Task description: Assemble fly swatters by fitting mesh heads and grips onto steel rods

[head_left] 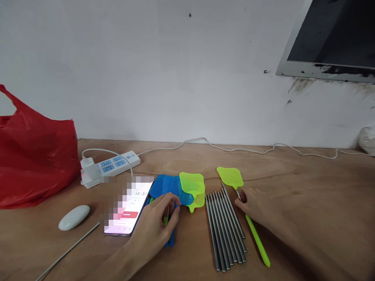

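My right hand [250, 203] is closed around the thin shaft of a yellow-green fly swatter [231, 176], whose long handle points toward me. Beside it lie several metal rods [225, 230], side by side. My left hand [158, 222] is curled with thumb and fingertips together above blue handles [171, 239]. A bit of green shows through the finger loop, but what the fingers hold, if anything, is hidden. Just beyond them, blue swatter heads [170, 186] overlap yellow-green swatter heads [191, 184].
A lit phone [129, 210] lies left of my left hand. Further left are a white mouse [74, 217], a power strip [117, 164] with a plugged-in charger and a red plastic bag [35, 156]. A white cable [234, 150] runs along the wall.
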